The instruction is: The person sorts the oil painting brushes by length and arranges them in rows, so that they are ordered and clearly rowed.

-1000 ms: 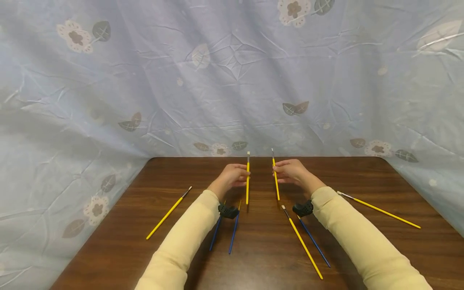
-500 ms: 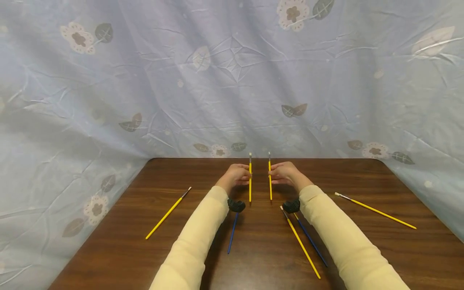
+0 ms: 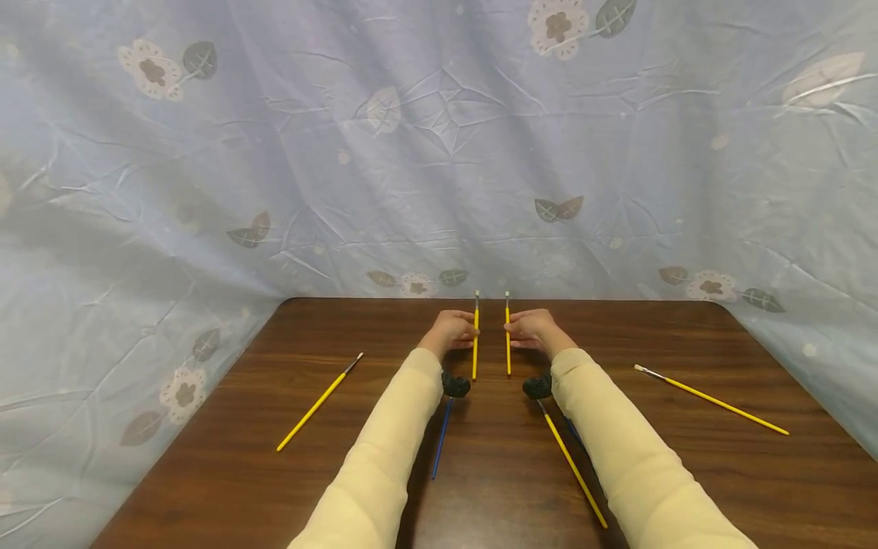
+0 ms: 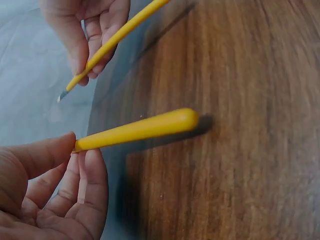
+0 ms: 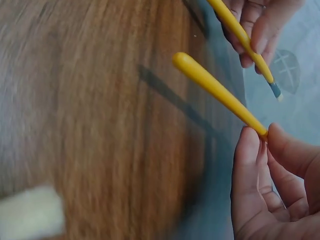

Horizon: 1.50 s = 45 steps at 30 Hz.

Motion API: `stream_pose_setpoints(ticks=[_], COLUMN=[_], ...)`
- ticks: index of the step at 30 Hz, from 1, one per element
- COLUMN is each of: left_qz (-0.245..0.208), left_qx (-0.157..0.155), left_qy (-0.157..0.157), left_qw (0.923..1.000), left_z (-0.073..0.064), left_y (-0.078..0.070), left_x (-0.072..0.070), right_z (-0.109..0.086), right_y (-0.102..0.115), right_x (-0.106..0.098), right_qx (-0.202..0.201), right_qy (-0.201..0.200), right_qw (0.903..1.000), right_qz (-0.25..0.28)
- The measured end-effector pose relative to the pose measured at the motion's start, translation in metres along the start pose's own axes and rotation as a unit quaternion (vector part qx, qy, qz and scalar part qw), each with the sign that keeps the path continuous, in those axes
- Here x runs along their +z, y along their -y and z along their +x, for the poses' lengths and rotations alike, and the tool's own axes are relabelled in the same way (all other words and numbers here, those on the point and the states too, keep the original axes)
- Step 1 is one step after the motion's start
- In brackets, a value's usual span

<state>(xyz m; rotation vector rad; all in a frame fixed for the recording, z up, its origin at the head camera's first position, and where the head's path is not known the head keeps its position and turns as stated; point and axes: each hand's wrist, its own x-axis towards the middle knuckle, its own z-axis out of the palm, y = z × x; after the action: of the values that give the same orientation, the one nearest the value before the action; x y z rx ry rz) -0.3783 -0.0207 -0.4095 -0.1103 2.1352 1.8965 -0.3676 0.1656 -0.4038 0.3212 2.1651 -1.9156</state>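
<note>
My left hand [image 3: 454, 330] pinches a yellow-handled paintbrush [image 3: 475, 351] between thumb and fingertips, near the far edge of the table. Facing it, my right hand [image 3: 536, 328] pinches a second yellow paintbrush [image 3: 508, 352] in the same way. Both brushes run roughly parallel, bristles away from me, a narrow gap between them. In the left wrist view the rounded handle end of the left paintbrush [image 4: 145, 129] casts a shadow on the wood. The right wrist view shows the right paintbrush [image 5: 220, 92] with its handle end over the table, its shadow set apart from it.
On the brown wooden table [image 3: 226, 427] lie a yellow paintbrush [image 3: 317, 406] at left, another yellow paintbrush [image 3: 723, 404] at right, and a third yellow paintbrush [image 3: 576, 473] nearer me. A blue paintbrush [image 3: 442, 441] lies by my left forearm. A floral curtain [image 3: 439, 152] hangs behind.
Both hands have moved inward, bringing the two held paintbrushes closer together. The right one has turned from slanted to nearly straight. My forearms now cover more of the blue brushes.
</note>
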Motion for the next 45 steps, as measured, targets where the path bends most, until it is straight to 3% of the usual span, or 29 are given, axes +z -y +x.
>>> stream_pose_setpoints(ticks=[11,21,37,45], left_qz=[0.010,0.060,0.061,0.074], left_qx=[0.007,-0.008,-0.013,-0.002], left_qy=[-0.033,-0.081,-0.089,-0.087], left_qw=[0.9994,0.9948,0.9940,0.9935], left_z=[0.002,0.015,0.013,0.011], left_y=[0.001,0.006,0.008,0.011], left_x=[0.011,0.015,0.016,0.017], right_z=[0.005,0.004,0.016,0.013], right_y=[-0.006,-0.009,-0.011,-0.014], right_x=[0.013,0.016,0.026,0.025], right_qx=[-0.003,0.006,0.019,0.007], right_qy=[-0.031,-0.061,-0.114,-0.097], right_qw=[0.9995,0.9981,0.9914,0.9926], right_qz=[0.008,-0.004,-0.061,-0.073])
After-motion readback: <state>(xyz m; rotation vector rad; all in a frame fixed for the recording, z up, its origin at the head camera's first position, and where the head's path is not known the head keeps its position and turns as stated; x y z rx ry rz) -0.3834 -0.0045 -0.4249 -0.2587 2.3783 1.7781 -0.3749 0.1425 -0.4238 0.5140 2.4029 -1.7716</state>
